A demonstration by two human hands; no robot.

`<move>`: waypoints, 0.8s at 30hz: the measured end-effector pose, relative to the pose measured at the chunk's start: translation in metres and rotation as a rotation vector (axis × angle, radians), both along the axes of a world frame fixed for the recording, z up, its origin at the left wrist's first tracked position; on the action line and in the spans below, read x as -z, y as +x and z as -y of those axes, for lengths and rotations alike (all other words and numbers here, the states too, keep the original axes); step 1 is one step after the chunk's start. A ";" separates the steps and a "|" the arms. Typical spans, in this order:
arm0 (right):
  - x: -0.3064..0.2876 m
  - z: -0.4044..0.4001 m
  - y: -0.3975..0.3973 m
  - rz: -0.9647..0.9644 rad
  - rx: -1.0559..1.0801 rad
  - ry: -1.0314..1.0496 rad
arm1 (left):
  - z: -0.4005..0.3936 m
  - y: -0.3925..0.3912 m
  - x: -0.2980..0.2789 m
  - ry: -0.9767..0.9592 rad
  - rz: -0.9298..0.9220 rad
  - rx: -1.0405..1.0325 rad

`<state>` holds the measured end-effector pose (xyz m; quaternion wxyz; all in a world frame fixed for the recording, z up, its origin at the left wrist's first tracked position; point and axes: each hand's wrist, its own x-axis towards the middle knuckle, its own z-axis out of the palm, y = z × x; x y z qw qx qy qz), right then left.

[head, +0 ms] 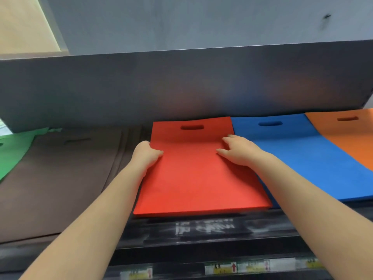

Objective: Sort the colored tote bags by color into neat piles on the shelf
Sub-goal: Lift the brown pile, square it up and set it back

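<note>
Item: red tote bag [201,174], topmost of a red pile, laid flat on the shelf [201,237] with its die-cut handle slot toward the back wall and its long axis running front to back, the near short edge slightly overhanging the shelf lip

Neighbours, left to right along the same shelf: green tote bag [12,154], partly cut off at the frame edge; brown tote bags [60,178], several layers fanned at their right edge; the red pile; blue tote bag [302,158], its left edge touched or slightly overlapped by the red one; orange tote bag [347,134] lying over the blue one's right side

Left hand [146,154]: set against the red bag's left long edge, fingers curled over that edge and pinching it, thumb on top

Right hand [240,150]: laid on the red bag's upper right part, fingers [227,139] relaxed and slightly spread, pressing the fabric flat, nothing enclosed

Governing relation: the bag is bracketed between both hands, each about equally near and both past its middle toward the slot end; the long axis points away from the person, so any squaring push is judged to run sideways from the left edge or straight back toward the wall

Condition: red pile appears slightly skewed clockwise against the blue one; alignment judged unfinished

Price labels [232,267] on a lower rail, blurred, unreadable
</note>
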<state>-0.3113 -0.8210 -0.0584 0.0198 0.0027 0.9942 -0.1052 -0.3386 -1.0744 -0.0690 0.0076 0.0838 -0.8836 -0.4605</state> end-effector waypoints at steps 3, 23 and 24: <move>0.002 -0.002 0.001 -0.012 -0.024 0.010 | -0.001 0.003 0.001 -0.034 -0.009 -0.003; 0.012 0.034 0.039 -0.183 -0.246 0.203 | -0.032 0.081 0.003 -0.975 -0.276 0.274; 0.009 0.038 0.040 -0.194 -0.241 0.215 | -0.028 0.082 0.000 -0.991 -0.311 0.268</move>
